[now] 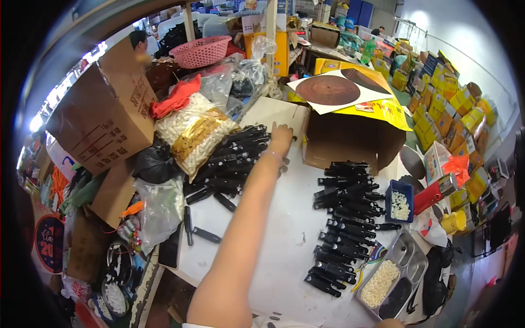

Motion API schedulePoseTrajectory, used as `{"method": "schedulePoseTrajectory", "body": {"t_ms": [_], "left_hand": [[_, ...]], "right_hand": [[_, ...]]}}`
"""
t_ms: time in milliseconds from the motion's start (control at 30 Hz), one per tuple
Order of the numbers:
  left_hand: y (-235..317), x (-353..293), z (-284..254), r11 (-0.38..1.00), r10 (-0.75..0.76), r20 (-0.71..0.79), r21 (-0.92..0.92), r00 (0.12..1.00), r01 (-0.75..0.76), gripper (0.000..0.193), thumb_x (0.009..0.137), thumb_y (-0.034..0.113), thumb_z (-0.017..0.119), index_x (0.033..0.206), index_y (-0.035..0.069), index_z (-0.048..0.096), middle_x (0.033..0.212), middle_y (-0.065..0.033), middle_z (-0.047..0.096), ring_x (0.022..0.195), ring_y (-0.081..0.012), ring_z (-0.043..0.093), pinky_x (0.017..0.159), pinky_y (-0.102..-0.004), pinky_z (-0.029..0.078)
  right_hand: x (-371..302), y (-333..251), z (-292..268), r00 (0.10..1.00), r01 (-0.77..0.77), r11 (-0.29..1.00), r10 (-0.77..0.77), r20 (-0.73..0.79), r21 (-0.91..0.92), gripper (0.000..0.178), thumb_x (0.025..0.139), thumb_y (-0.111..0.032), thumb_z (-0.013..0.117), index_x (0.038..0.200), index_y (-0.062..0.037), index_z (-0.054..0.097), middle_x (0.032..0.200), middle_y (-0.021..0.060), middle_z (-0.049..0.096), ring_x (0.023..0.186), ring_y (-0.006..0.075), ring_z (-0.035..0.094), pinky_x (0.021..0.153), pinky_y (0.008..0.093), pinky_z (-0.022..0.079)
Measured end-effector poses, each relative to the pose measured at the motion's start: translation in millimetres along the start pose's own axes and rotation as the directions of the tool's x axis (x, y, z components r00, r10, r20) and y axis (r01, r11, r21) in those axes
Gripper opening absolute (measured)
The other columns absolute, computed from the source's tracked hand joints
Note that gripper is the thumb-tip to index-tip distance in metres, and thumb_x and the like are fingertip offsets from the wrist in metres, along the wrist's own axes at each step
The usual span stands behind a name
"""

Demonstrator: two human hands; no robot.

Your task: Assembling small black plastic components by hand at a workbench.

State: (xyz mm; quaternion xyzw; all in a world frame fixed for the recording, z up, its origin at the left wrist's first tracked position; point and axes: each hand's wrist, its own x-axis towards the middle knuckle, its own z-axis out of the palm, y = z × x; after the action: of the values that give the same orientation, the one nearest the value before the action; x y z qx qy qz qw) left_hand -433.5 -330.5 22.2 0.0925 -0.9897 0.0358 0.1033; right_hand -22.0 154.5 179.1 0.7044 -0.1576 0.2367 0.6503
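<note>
Reaching with the left hand (281, 138) to the far right edge of a heap (232, 158) of black pieces, on the white table (290, 268). Seeing mainly the back of this hand; cannot tell an open grip from a closed one, nor find a piece under the fingers. At the lower edge, showing only a bit of skin, perhaps of the right hand (390, 324); cannot tell its grip. Cannot count the heap, partly covered by the forearm (240, 240) and by a bag (199, 134) of white bits. Can find more black pieces in a row (348, 210) on the right, overlapping closely. Cannot see well into the box (350, 136), shadowed inside and partly covered by a sheet (339, 90). Can make out white bits in the tray (403, 244), but not the content of its dark compartment (398, 295).
</note>
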Motion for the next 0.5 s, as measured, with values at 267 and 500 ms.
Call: {"method": "schedulePoseTrajectory", "body": {"t_ms": [267, 500], "left_hand": [[-22, -25, 0, 0.982, 0.17, 0.094, 0.071, 0.981, -0.176, 0.021, 0.085, 0.019, 0.057, 0.103, 0.012, 0.066, 0.111, -0.0108, 0.061, 0.103, -0.0279, 0.06, 0.085, -0.0414, 0.047], [-13, -67, -94, 0.685, 0.55, -0.214, -0.437, 0.808, -0.582, 0.037, 0.076, 0.02, 0.064, 0.112, 0.012, 0.062, 0.096, -0.0151, 0.057, 0.093, -0.0339, 0.06, 0.079, -0.0403, 0.05]], "right_hand": [[-98, 56, 78, 0.43, -0.881, 0.437, 0.9, 0.076, -0.18, 0.016, 0.089, -0.018, 0.054, 0.1, -0.0076, 0.058, 0.103, 0.0087, 0.054, 0.087, 0.0249, 0.058, 0.079, 0.0381, 0.048], [-158, 83, 103, -0.042, -0.874, 0.316, 0.71, 0.703, -0.37, 0.017, 0.075, -0.012, 0.068, 0.089, -0.0059, 0.062, 0.094, 0.0081, 0.059, 0.096, 0.0279, 0.057, 0.094, 0.0449, 0.041]]}}
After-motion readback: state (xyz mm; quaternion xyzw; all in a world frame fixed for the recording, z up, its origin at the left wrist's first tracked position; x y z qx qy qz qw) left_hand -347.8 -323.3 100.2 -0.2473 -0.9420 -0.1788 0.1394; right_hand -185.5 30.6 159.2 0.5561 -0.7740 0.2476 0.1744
